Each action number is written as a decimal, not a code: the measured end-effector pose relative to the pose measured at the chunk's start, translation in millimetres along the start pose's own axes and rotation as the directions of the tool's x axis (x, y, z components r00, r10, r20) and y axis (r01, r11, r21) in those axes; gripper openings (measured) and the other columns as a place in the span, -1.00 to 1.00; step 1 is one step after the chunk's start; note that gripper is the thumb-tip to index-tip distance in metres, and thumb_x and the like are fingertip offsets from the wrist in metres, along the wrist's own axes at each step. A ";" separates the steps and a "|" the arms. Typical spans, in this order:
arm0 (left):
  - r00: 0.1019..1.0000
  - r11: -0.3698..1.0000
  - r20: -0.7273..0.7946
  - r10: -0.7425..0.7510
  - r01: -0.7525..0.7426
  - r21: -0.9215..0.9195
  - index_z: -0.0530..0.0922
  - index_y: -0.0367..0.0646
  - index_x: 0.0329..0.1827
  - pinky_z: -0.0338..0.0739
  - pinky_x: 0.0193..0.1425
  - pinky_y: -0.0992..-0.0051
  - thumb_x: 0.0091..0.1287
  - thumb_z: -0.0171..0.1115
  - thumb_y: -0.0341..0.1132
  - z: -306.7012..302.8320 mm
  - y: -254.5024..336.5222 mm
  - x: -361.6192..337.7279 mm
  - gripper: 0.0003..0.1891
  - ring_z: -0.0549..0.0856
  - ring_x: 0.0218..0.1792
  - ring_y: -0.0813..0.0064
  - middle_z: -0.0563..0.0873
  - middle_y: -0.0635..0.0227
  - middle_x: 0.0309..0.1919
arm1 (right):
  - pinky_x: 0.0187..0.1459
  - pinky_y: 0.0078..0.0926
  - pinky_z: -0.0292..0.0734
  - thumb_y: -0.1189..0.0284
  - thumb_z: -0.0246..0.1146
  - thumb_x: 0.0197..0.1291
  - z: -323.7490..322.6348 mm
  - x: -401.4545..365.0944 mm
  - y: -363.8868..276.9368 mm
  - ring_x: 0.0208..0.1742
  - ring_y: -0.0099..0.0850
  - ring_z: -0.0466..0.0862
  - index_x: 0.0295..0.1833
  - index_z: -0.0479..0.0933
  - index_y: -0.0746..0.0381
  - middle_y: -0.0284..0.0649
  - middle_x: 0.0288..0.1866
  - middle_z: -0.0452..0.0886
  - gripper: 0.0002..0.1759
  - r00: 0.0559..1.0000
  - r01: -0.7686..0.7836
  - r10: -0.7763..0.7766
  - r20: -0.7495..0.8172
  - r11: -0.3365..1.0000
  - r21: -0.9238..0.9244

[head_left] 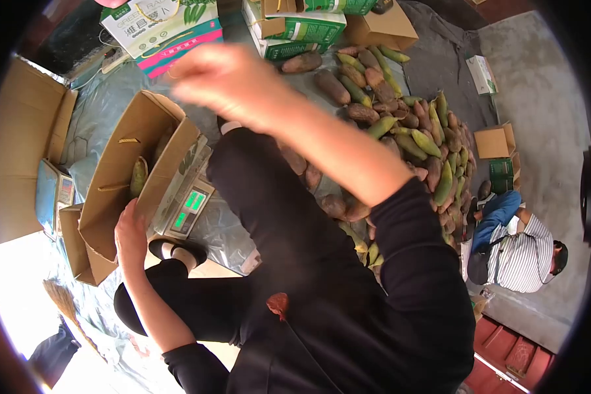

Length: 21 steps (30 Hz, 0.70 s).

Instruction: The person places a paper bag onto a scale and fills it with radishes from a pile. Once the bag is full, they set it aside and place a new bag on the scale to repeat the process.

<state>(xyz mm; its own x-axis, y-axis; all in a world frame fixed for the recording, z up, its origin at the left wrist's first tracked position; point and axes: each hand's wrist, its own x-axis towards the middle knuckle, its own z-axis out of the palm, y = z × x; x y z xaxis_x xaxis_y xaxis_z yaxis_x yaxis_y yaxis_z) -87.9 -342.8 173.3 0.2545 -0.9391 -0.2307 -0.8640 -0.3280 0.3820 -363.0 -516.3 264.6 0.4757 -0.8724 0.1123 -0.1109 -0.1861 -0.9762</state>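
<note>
Overall, a radish heap [430,143] spreads at two o'clock; at nine, an open carton [115,167]. The left hand [131,238] touches its near edge, probably steadying it, grip unclear; the right hand [220,82] blurs at eleven, fingers unreadable. Inside the carton shows a green radish [139,177].

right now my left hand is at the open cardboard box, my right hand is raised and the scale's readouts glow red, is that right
Not quite: in the head view the readouts on the scale glow green, not red. The rest holds: your left hand is at the open cardboard box and your right hand is raised.
</note>
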 end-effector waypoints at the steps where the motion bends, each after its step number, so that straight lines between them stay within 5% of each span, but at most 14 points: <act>1: 1.000 1.000 0.011 -0.001 0.001 0.003 0.45 -0.25 0.20 0.42 0.18 0.22 0.22 0.09 -0.52 0.9 -0.8 0.6 -0.58 0.54 0.11 -0.02 0.58 -0.02 0.07 | -0.10 -0.54 0.54 0.37 0.31 0.13 -32.7 -2.7 19.1 -0.15 -0.56 0.62 -0.01 0.60 0.27 -0.30 -0.16 0.67 -0.68 0.997 0.066 -0.069 -0.047 0.996 -0.068; 4: 1.000 0.999 -0.006 0.012 -0.012 0.041 0.46 -0.23 0.19 0.43 0.18 0.23 0.22 0.10 -0.53 3.8 -3.0 4.5 -0.57 0.55 0.11 -0.01 0.59 -0.02 0.07 | -0.14 -0.59 0.51 0.36 0.26 0.20 -126.5 -37.4 74.9 -0.15 -0.58 0.59 0.02 0.58 0.23 -0.33 -0.12 0.65 -0.70 0.964 -0.117 0.053 -0.261 0.965 -0.236; 9: 0.999 1.000 -0.027 -0.022 0.022 -0.001 0.46 -0.18 0.21 0.45 0.18 0.27 0.23 0.12 -0.51 9.5 -6.0 6.4 -0.57 0.58 0.10 0.05 0.60 0.02 0.07 | -0.16 -0.49 0.51 0.44 0.29 0.04 -254.4 -149.2 219.5 -0.26 -0.45 0.66 -0.18 0.64 0.30 -0.19 -0.31 0.70 -0.77 0.682 -0.516 0.188 -0.707 0.808 -0.284; 11: 0.999 0.999 -0.041 -0.031 0.030 -0.013 0.46 -0.18 0.21 0.45 0.18 0.28 0.23 0.12 -0.51 11.6 -5.7 5.6 -0.57 0.59 0.09 0.07 0.61 0.03 0.07 | -0.09 -0.34 0.52 0.40 0.25 0.04 -272.6 -201.3 250.7 -0.16 -0.18 0.68 -0.14 0.65 0.25 -0.05 -0.23 0.69 -0.74 0.625 -0.674 0.199 -0.755 0.625 -0.393; 13: 0.996 0.999 -0.091 -0.011 0.007 -0.040 0.46 -0.17 0.21 0.45 0.18 0.29 0.22 0.12 -0.53 14.2 -9.7 3.8 -0.56 0.59 0.08 0.08 0.61 0.05 0.07 | -0.12 -0.34 0.54 0.39 0.29 0.00 -293.8 -254.2 296.3 -0.18 -0.19 0.69 -0.17 0.65 0.28 -0.03 -0.27 0.69 -0.73 0.622 -0.762 0.225 -0.750 0.393 -0.514; 16: 0.993 1.000 -0.116 0.002 -0.001 0.006 0.45 -0.15 0.23 0.45 0.18 0.29 0.21 0.12 -0.54 19.4 -16.1 2.6 -0.54 0.60 0.07 0.09 0.61 0.06 0.06 | -0.08 -0.28 0.54 0.41 0.25 -0.01 -278.3 -295.9 306.3 -0.16 -0.07 0.67 -0.19 0.65 0.24 0.03 -0.29 0.68 -0.75 0.549 -0.825 0.242 -0.800 0.308 -0.473; 19: 0.985 0.998 -0.163 0.050 -0.043 0.048 0.45 -0.15 0.21 0.45 0.18 0.28 0.21 0.11 -0.54 26.8 -22.4 1.3 -0.55 0.60 0.06 0.09 0.61 0.06 0.04 | -0.02 -0.24 0.53 0.44 0.20 0.02 -269.0 -315.4 321.8 -0.07 -0.05 0.64 -0.06 0.62 0.17 0.04 -0.21 0.66 -0.69 0.477 -0.871 0.443 -0.759 0.120 -0.477; 21: 0.985 0.999 -0.167 0.028 -0.021 0.048 0.46 -0.15 0.20 0.45 0.18 0.27 0.20 0.11 -0.54 28.5 -20.7 1.8 -0.56 0.60 0.06 0.10 0.61 0.06 0.02 | 0.07 -0.18 0.49 0.32 0.14 0.16 -260.9 -322.5 328.2 0.13 -0.05 0.54 0.10 0.54 0.03 0.05 0.09 0.54 -0.63 0.466 -0.854 0.498 -0.732 0.038 -0.518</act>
<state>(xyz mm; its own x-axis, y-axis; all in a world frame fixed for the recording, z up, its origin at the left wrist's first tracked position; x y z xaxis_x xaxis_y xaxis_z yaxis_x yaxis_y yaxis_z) -81.9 -334.8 139.5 0.2991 -0.9519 -0.0666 -0.8890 -0.3033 0.3430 -780.5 -413.9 -43.7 -0.4720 -0.8296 -0.2982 -0.8629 0.5041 -0.0367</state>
